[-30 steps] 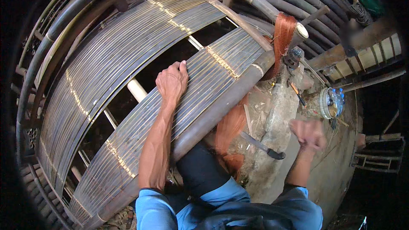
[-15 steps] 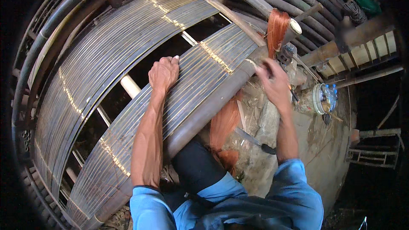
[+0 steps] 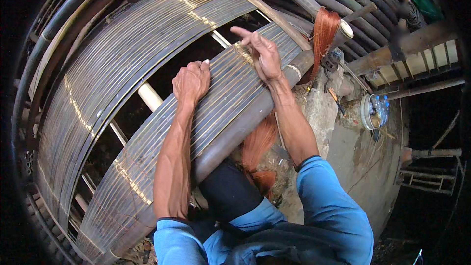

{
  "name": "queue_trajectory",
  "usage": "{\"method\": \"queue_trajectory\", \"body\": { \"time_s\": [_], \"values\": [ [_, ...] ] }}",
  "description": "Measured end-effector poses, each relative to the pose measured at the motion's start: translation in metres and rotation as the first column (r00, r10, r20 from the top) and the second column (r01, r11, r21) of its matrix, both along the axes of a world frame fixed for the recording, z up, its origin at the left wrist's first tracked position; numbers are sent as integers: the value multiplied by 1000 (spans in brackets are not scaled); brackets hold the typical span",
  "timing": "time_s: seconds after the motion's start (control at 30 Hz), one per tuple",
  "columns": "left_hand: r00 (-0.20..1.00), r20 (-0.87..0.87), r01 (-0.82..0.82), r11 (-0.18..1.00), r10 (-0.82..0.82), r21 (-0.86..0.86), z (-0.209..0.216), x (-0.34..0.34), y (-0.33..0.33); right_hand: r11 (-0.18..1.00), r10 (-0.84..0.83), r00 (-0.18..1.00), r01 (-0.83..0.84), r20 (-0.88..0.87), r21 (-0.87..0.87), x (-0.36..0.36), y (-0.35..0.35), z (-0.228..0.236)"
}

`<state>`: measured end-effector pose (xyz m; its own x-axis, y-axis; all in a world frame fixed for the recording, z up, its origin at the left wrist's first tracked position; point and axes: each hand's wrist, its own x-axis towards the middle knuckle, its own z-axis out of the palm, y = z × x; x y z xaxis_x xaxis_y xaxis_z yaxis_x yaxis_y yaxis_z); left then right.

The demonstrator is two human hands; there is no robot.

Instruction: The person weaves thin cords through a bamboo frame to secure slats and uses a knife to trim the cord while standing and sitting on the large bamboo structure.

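A panel of thin dark bamboo slats point(image 3: 223, 100) slopes across the frame in front of me, with pale woven bindings crossing it. My left hand point(image 3: 190, 82) is closed, knuckles up, over the panel's far edge beside the dark gap; its fingertips are partly hidden. My right hand point(image 3: 261, 55) is just above the slats by the upper binding point(image 3: 244, 55). Its index finger points out to the left and the other fingers are loosely bent. I can make out nothing in it. A thick bamboo pole point(image 3: 235, 125) runs along the panel's near edge, under my right wrist.
Beyond the gap lies a wider slatted section point(image 3: 132, 39). Reddish-brown fibre point(image 3: 325, 32) hangs from a pole end at upper right; another bundle point(image 3: 260, 142) hangs below the near pole. An orange-handled tool point(image 3: 335, 99) and a white bucket point(image 3: 368, 112) with bottles stand right.
My right hand has moved left and up from the near pole's end to above the slats, its index finger now stretched out. My left hand has stayed at the panel's edge.
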<state>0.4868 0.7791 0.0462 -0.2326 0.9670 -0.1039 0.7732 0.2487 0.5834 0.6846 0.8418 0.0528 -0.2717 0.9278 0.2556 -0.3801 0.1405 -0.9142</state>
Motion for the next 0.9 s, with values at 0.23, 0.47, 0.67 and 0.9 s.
{"method": "queue_trajectory", "body": {
  "time_s": [0.23,0.47,0.67,0.9],
  "values": [
    [999,-44,8,1000,-9,-19,-4,6,3,995,101,976,-99,-194,20,6,13,-3],
    [998,-19,-59,994,61,88,2,5,0,974,-117,857,-1,502,228,-16,-52,4],
    [763,-639,388,860,-99,330,-1,-81,6,975,-195,826,107,529,193,18,-54,-17],
    [550,-815,597,768,-183,231,7,-100,-6,952,-244,775,78,582,295,16,-55,-14]
  ]
}}
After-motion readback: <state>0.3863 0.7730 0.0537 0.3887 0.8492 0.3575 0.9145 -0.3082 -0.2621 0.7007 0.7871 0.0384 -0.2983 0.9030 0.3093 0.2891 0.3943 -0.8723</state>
